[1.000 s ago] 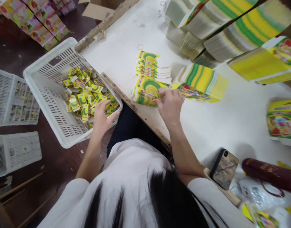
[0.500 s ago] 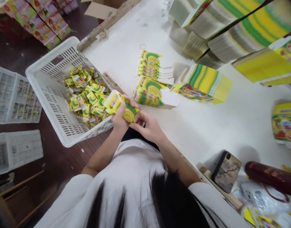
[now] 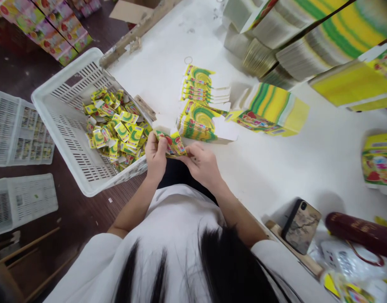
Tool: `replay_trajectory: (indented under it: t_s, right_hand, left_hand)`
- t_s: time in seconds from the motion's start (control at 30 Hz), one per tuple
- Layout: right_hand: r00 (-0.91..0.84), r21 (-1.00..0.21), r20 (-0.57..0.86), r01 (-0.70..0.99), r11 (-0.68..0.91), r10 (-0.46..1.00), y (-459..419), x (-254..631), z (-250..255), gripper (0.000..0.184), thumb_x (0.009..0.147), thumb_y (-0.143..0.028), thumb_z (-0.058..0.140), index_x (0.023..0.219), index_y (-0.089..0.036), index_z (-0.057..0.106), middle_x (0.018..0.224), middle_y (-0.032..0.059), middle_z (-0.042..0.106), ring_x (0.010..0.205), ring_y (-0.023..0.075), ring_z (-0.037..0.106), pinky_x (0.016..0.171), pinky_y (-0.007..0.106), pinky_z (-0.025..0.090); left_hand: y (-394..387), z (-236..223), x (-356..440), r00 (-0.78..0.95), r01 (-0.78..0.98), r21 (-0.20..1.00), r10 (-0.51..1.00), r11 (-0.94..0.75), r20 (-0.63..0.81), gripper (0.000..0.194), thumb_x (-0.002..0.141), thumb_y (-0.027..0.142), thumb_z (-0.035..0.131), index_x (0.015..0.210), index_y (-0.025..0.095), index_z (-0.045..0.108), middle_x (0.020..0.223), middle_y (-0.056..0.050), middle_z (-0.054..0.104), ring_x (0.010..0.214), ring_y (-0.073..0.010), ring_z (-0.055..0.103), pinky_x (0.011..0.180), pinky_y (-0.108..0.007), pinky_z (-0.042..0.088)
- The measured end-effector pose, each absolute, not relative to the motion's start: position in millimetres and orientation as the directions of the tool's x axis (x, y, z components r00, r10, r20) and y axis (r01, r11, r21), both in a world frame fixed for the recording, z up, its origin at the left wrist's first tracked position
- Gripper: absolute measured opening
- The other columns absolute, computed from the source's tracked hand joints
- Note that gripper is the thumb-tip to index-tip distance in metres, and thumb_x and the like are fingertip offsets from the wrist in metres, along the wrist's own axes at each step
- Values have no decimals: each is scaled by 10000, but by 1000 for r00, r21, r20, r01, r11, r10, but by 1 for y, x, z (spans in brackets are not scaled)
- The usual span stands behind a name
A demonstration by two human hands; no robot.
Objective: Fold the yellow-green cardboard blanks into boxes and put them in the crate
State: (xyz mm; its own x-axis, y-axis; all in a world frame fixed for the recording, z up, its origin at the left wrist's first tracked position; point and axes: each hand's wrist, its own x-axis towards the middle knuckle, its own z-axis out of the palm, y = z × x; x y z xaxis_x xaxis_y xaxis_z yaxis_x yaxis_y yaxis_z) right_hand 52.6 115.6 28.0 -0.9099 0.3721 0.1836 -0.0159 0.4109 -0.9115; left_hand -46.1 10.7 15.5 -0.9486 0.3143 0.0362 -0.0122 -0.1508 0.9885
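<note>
A small yellow-green printed carton (image 3: 173, 143), with a white flap raised at its far end, is held between my two hands over the table's near edge. My left hand (image 3: 156, 155) pinches its left end between thumb and fingers. At the other end, the fingers of my right hand (image 3: 202, 163) are closed on its lower right corner. Just beyond lie flat, overlapping cartons (image 3: 198, 122) of the same print. To the left, a white plastic basket (image 3: 65, 130) holds many small yellow-green cartons (image 3: 122, 126) in a loose heap.
Tall stacks of flat printed cartons (image 3: 335, 33) stand at the back right of the white table (image 3: 253, 168). A carton bundle (image 3: 271, 109) lies nearer. At the right are a phone (image 3: 301, 227) and a dark red flask (image 3: 360, 233). More baskets (image 3: 26, 202) sit on the floor.
The carton in my hands has been turned, so a face with red pictures shows instead of the green swirl, and its white flap now points away. My left hand has shifted slightly left.
</note>
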Motion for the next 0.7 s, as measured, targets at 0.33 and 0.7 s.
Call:
replay_trajectory:
  t_s: [0.33,0.7]
  right_hand:
    - [-866,-707,359,-9,708,347,135,62,36,98,928,-202,615,925,-233,708,808,30,602,768,179,580,697,308,469]
    - [-732,-718,497,-46,694,466,130,66,30,419,896,-380,682,1299,-309,593,1222,94,596,1171,292,544,991,480,467]
  left_hand:
    - [-40,73,-67,-824,466,871,435,156,363,748,797,652,687,1415,314,436,1396,-95,555,1262,-268,580,1030,-406,492]
    - [-22,52,-53,-622,558,624,774,547,-121,578,738,350,775,1230,202,512,1116,-69,699,1000,-257,695,846,-370,555]
